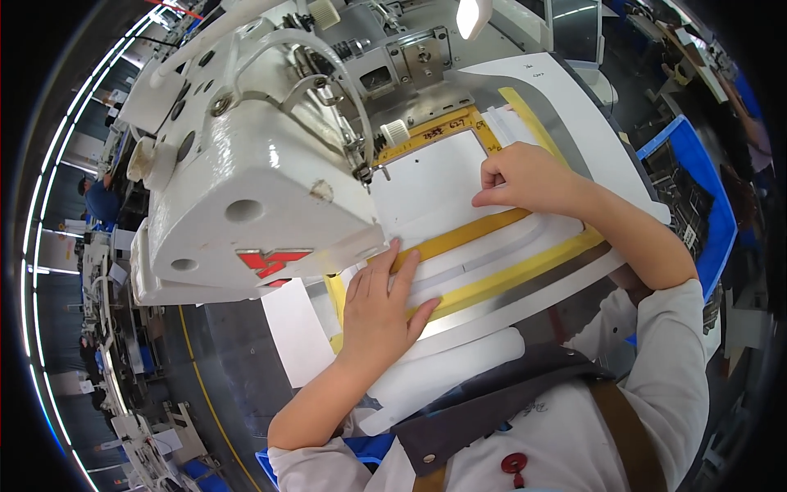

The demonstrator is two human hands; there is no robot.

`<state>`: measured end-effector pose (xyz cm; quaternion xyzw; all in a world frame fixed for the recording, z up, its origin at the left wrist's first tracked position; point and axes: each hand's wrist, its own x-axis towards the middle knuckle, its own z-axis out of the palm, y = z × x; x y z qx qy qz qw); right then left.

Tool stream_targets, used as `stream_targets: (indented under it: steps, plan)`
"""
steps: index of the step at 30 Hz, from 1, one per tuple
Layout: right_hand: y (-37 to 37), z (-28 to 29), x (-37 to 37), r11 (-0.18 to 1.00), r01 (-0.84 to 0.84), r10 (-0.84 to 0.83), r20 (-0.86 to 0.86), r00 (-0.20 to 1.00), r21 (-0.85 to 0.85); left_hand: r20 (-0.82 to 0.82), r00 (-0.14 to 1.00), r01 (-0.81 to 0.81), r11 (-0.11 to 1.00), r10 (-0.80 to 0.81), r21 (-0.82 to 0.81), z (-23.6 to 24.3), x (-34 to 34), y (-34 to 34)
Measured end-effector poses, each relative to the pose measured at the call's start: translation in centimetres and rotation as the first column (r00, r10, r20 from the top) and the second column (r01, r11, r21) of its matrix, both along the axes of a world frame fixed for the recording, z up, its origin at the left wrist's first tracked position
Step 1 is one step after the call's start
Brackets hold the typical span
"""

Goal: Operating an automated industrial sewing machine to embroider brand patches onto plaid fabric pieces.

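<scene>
My left hand (379, 305) lies with fingers spread and stretched out, its fingertips on the left end of an amber-yellow strip (471, 234). Above the strip is a white panel (426, 184), framed at the back and right by a yellow template (434, 131) with handwritten marks. At the panel's right side, my right hand (525, 176) is closed, thumb and fingers pinched together. What its fingers hold, if anything, is hidden. A pale grey band (484, 256) runs in front of the strip, inside a yellow tape border (516, 269).
A large white sewing machine (270, 180) overhangs the work from the left, its needle area (365, 164) close to the panel. A white padded roll (459, 361) lies along the near edge. At the right stands a blue crate (721, 238) with dark contents. A lamp (473, 18) shines at the back.
</scene>
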<state>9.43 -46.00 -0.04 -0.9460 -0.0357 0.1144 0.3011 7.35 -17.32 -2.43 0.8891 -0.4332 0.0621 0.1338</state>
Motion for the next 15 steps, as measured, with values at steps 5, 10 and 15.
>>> stream_targets:
  steps: [5, 10, 15]
  plan:
    - [-0.2, -0.8, 0.0, 0.993, -0.016, 0.028, 0.105, 0.994, -0.117, 0.018, 1.000, 0.011, 1.000, -0.011, 0.011, 0.0, 0.2, -0.2]
    - [-0.7, -1.6, -0.6, 0.991, 0.078, -0.046, 0.264, 0.963, -0.112, 0.021, 1.000, -0.024, 0.999, 0.023, 0.030, 0.1, 0.1, -0.5]
    - [-1.3, -1.7, -0.9, 0.996, 0.070, -0.059, 0.212, 0.976, -0.048, 0.015, 1.000, -0.021, 1.000, 0.020, 0.023, 0.3, 0.1, -0.6]
